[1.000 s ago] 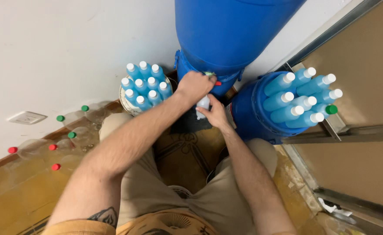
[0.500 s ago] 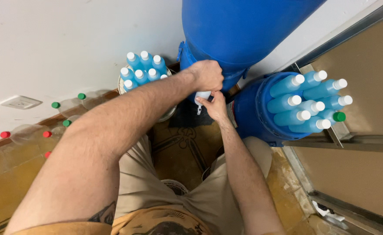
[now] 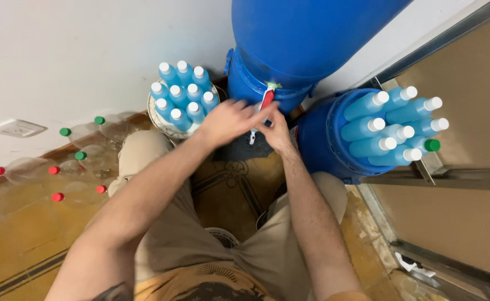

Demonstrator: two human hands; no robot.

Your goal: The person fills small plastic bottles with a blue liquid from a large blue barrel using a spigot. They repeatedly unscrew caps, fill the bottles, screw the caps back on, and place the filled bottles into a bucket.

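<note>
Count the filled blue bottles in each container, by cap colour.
Left white bucket, white-capped blue bottles: 9
Right blue tub, white-capped blue bottles: 6
Right blue tub, green-capped blue bottle: 1
Total: 16

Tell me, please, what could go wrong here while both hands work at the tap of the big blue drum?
Liquid may spill: the left hand and right hand crowd the red-handled tap, hiding what is under it. An elbow could also knock the capped blue bottles standing close by in the white bucket.
</note>
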